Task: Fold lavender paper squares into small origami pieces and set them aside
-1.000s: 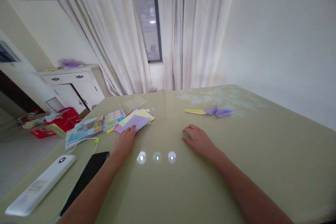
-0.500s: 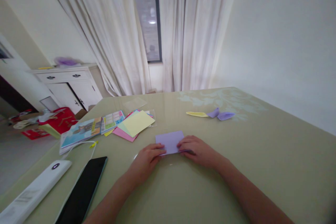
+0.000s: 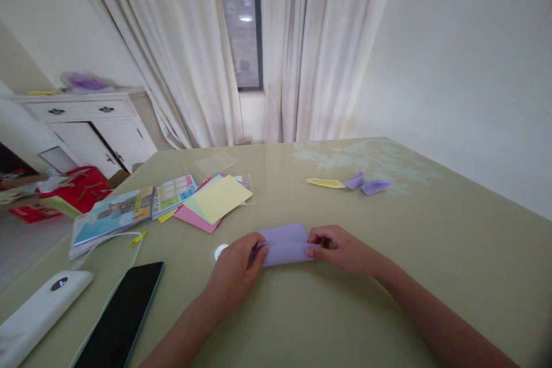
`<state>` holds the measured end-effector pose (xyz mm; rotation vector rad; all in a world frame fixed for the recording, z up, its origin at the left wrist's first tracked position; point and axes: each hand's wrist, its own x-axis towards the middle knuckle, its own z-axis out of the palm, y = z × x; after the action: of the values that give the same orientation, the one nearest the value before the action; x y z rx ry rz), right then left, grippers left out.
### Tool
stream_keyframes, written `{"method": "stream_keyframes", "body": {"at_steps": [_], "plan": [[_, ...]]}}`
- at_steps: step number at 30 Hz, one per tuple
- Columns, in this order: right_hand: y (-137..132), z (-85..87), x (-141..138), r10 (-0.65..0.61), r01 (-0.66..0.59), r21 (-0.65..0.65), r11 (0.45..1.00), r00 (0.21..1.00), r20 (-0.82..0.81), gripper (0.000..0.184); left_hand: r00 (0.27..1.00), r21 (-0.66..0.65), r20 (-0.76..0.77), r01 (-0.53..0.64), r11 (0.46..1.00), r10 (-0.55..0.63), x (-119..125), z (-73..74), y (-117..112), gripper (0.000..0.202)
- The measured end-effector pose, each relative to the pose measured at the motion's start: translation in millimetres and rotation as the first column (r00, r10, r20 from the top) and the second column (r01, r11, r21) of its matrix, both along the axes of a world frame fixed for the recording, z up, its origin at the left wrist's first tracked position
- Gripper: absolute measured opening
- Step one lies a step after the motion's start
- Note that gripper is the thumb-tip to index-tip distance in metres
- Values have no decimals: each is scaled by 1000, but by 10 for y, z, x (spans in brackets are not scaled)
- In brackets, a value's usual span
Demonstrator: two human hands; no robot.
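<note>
A purple sheet of origami paper [image 3: 284, 246] lies in front of me with a crease running across it, its near flap lifted a little. My left hand [image 3: 241, 261] pinches its left edge between thumb and fingers. At the right edge my right hand [image 3: 338, 247] does the same, thumb on the near flap. Beyond, to the right, lie a folded yellow paper piece [image 3: 325, 183] and a folded purple paper piece [image 3: 374, 186]. Left of the hands, a fan of coloured paper sheets [image 3: 219, 198] has a pale yellow one on top.
Booklets [image 3: 114, 213] lie at the table's left edge. Nearer stand a black-screened phone [image 3: 123, 313], a white device [image 3: 43, 310] and a white cable [image 3: 137, 253]. A small white round thing [image 3: 220, 251] sits by my left hand. A cabinet [image 3: 95, 126] stands beyond the table.
Both hands have gone from pressing flat on the folded paper to pinching its side edges. The near flap has come up, and the paper shows a crease across it. The view has shifted slightly.
</note>
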<state>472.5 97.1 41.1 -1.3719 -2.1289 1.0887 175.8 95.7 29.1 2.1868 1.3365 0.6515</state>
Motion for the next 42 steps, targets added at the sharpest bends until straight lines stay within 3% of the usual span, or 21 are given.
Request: {"method": "stream_keyframes", "body": {"at_steps": [6,11,16,22,30,35,42], "plan": [[-98,15,19,-8,-2,-132,991,997,-77,41,995,27,81,59,998,-61,-38,-62,-130,21],[-229,72,-15,-58,51,-169,984,998,-39,34,997,58,16,71,996,-72,-43,-154,-224,18],[-247,52,-139,-201,208,-94,974,977,75,24,1000,46,-5,-10,999,10,-13,-140,-205,20],[-224,49,-249,-264,273,-31,962,950,165,19,993,-14,-19,-115,993,115,31,-122,-124,20],[-263,25,-298,-288,268,105,958,883,370,13,986,4,-80,-144,990,143,92,-131,-82,19],[-295,-10,-321,-271,232,144,962,863,426,13,988,25,-72,-133,991,135,98,-187,-64,31],[-312,-32,-307,-249,192,173,966,870,426,13,998,-29,1,-67,997,67,88,-105,-88,11]]}}
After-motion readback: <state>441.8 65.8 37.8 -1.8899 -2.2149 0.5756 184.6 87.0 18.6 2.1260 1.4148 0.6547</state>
